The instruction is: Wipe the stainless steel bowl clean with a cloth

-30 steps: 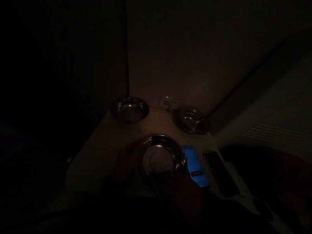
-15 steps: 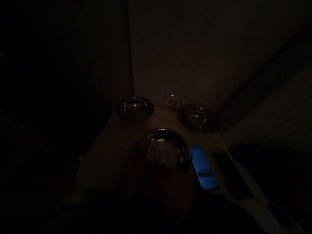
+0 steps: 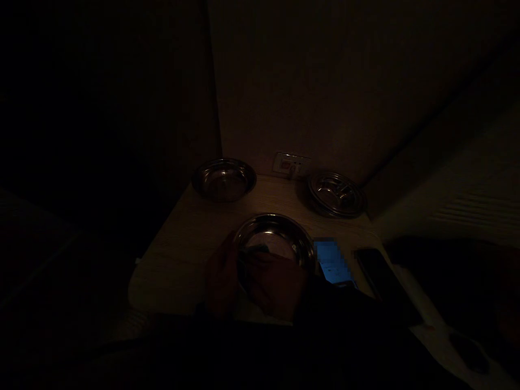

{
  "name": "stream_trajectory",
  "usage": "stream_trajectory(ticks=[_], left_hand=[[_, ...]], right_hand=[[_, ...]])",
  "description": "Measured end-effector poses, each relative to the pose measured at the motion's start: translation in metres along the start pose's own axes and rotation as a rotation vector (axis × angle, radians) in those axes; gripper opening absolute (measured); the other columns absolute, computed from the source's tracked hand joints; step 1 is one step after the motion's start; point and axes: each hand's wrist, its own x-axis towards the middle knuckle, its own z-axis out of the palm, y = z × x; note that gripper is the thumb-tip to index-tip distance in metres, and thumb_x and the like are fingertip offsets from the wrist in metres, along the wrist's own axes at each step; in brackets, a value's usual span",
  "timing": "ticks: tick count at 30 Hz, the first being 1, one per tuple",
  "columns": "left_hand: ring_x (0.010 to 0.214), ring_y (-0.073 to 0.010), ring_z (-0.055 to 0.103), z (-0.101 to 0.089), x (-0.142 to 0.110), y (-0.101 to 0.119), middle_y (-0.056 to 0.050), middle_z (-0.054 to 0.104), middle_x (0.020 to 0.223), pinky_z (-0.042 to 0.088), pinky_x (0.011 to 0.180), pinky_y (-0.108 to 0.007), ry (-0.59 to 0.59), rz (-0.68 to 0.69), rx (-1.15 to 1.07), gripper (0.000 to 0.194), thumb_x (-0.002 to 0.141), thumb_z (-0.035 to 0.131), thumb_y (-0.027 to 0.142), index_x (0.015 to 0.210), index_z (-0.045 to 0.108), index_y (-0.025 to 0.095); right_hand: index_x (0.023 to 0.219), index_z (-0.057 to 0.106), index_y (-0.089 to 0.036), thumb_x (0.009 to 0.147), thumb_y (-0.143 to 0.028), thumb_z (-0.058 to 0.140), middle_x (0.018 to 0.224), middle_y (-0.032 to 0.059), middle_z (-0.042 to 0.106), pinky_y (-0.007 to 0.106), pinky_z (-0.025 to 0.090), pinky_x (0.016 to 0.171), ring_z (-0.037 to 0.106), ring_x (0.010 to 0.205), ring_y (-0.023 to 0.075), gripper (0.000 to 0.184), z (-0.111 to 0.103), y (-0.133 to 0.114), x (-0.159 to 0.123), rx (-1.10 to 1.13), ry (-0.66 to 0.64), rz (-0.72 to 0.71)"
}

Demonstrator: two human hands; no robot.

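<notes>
Socket plate point(image 3: 291, 164) low on back wall point(image 3: 300, 92). Blue-lit phone point(image 3: 333, 264) (screen partly pixelated) on wooden tabletop point(image 3: 179, 244); dark flat slab point(image 3: 388, 287) beside it, dark oval object point(image 3: 469, 352) lower right.

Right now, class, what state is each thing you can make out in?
Front bowl: face up
Left hand: at the bowl's left rim
Right hand: inside the bowl
Probable cloth: under right hand, wetness unclear
Back-left bowl: face up
Back-right bowls: stacked, face up
Phone: screen lit
Black slab: flat, unlit
Wall socket: plug seemingly in
</notes>
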Motion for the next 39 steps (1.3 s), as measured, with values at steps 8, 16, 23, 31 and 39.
stream_trajectory(ticks=[8,16,23,31,39], left_hand=[[0.114,-0.022,0.056,0.001,-0.003,-0.005,-0.006,0.063,0.121,0.044,0.097,-0.033,0.037,-0.003,-0.01,0.038,0.086,0.048,0.035,0.116,0.062,0.018],[0.117,-0.0204,0.054,-0.003,-0.001,0.001,-0.006,0.06,0.124,0.042,0.099,-0.03,-0.034,0.025,0.042,0.039,0.087,0.045,0.032,0.12,0.059,0.017],[0.115,-0.0226,0.055,0.0,-0.004,-0.002,-0.006,0.062,0.122,0.042,0.098,-0.034,0.044,0.035,0.055,0.039,0.086,0.045,0.035,0.117,0.062,0.018],[0.114,-0.0209,0.057,0.001,-0.003,-0.003,-0.004,0.063,0.12,0.044,0.097,-0.033,-0.027,0.032,-0.021,0.037,0.087,0.046,0.036,0.115,0.063,0.02],[0.118,-0.0205,0.053,-0.003,-0.004,-0.005,-0.006,0.06,0.125,0.041,0.1,-0.032,-0.009,0.092,0.081,0.039,0.088,0.041,0.03,0.12,0.06,0.017]], right_hand=[[0.109,0.062,-0.02,0.084,-0.023,0.047,0.109,0.0058,0.065,0.034,0.049,0.082,0.06,0.097,0.0209,0.029,-0.015,0.003,-0.033,0.042,-0.171,0.063],[0.111,0.062,-0.015,0.091,-0.024,0.04,0.118,0.0107,0.062,0.036,0.047,0.09,0.057,0.106,0.0226,0.03,-0.007,0.008,0.009,0.022,-0.065,0.041],[0.11,0.062,-0.016,0.087,-0.02,0.044,0.123,0.0075,0.06,0.034,0.04,0.1,0.049,0.118,0.0206,0.029,-0.007,0.008,-0.014,0.061,-0.074,-0.076],[0.116,0.06,-0.017,0.086,-0.025,0.045,0.122,0.0079,0.061,0.038,0.045,0.094,0.055,0.112,0.0232,0.035,-0.013,0.003,-0.029,-0.006,-0.128,0.014],[0.134,0.042,-0.008,0.09,-0.028,0.04,0.14,0.0145,0.042,0.045,0.033,0.106,0.036,0.13,0.0276,0.048,0.002,0.028,0.007,-0.172,-0.05,0.103]])
